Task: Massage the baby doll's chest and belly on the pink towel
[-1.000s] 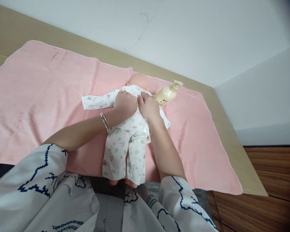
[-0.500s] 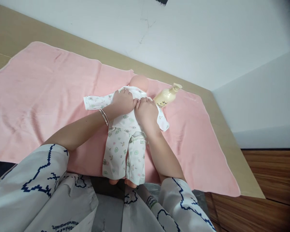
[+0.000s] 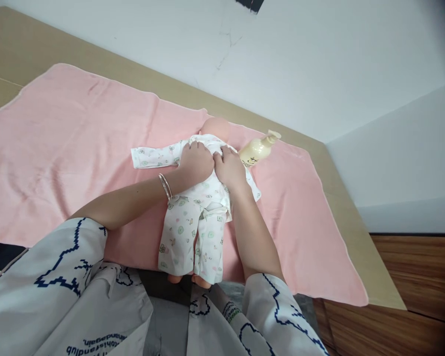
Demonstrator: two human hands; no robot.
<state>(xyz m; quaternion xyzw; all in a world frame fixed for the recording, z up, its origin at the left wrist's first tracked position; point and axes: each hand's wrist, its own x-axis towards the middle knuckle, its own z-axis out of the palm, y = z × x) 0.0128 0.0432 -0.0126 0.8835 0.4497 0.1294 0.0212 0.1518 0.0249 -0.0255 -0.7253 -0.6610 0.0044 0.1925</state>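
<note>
A doll [image 3: 200, 199] in white patterned clothes lies mid-blanket, feet at the pink blanket's [image 3: 296, 217] near edge. Farther up, the left hand [image 3: 196, 162] and right hand [image 3: 230, 168] rest on its upper body, fingers bent; whether they grip cloth, I cannot tell. Just beyond, right, is a pump bottle [image 3: 257, 148]; farthest, the wall [image 3: 282, 64].

Soft, diffuse light; faint shadows along folds of the pink blanket [image 3: 304, 222]; highlights on the pump bottle [image 3: 255, 150]; upper-right corner darkened.

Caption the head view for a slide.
Left hand and right hand rest side by side on a clothed doll lying on a pink blanket, a pump bottle beside it.
</note>
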